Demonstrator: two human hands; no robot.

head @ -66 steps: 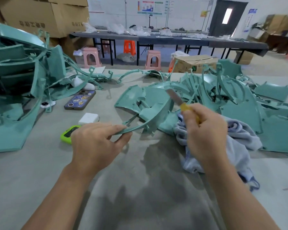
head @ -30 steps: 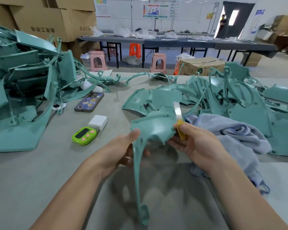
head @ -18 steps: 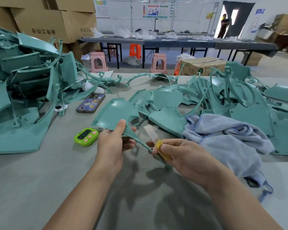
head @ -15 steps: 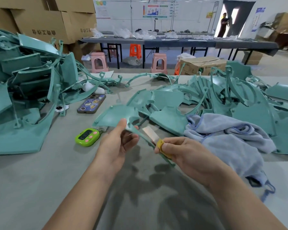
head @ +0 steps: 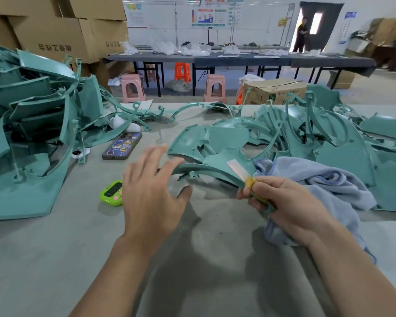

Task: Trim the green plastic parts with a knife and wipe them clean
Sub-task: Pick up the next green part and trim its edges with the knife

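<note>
Single view: a wide-angle camera worn on the person's head. It faces forward and is tilted down across the grey surface. Both forearms enter from the bottom edge. The left hand and right hand sit close to the lens at mid-frame. The upper third of the frame reaches well beyond the surface, to a long dark table and a doorway.

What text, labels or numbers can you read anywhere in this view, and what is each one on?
None can be quoted with confidence.
Cardboard boxes: dark printed characters, apparently mirrored, not legible.
Wall posters: too small to read.
Yellow sign, blue sign: blurred.
Phone case: stickers, wording unreadable.
Green timer: no digits readable.
</note>
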